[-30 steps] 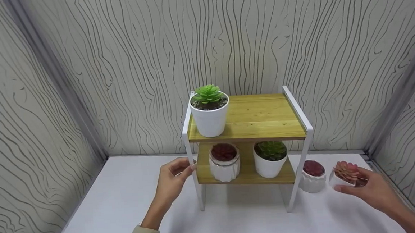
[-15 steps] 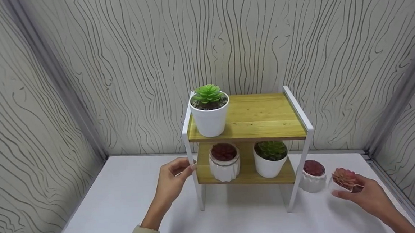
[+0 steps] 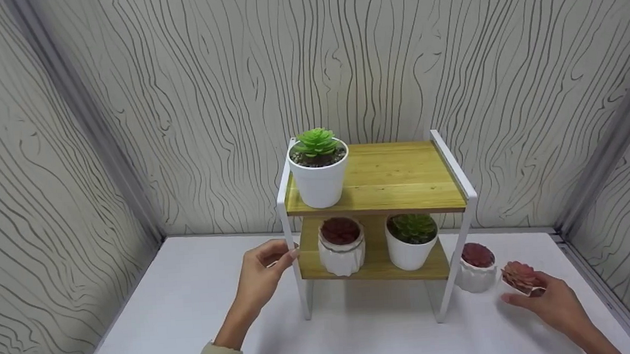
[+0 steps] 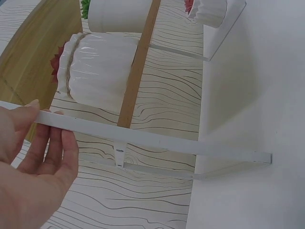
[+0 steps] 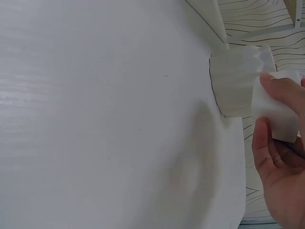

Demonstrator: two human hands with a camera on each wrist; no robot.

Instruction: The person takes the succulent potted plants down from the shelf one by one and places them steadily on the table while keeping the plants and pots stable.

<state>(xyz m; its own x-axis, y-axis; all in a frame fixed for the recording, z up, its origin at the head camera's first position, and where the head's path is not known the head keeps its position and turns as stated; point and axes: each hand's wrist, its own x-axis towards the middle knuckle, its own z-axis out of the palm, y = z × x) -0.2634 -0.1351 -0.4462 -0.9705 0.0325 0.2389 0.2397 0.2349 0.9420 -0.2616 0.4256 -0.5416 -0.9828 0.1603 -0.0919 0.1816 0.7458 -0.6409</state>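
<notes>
Right grip holds a succulent, clear only in head view.

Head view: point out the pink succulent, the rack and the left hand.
Pink succulent [image 3: 519, 277]: head view, middle of its leaves.
Rack [image 3: 402, 178]: head view, bare wood of its top board.
Left hand [image 3: 258, 272]: head view, middle of the hand.

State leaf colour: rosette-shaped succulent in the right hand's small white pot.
Dusty pink; the rosette-shaped succulent shows best in the head view.
</notes>
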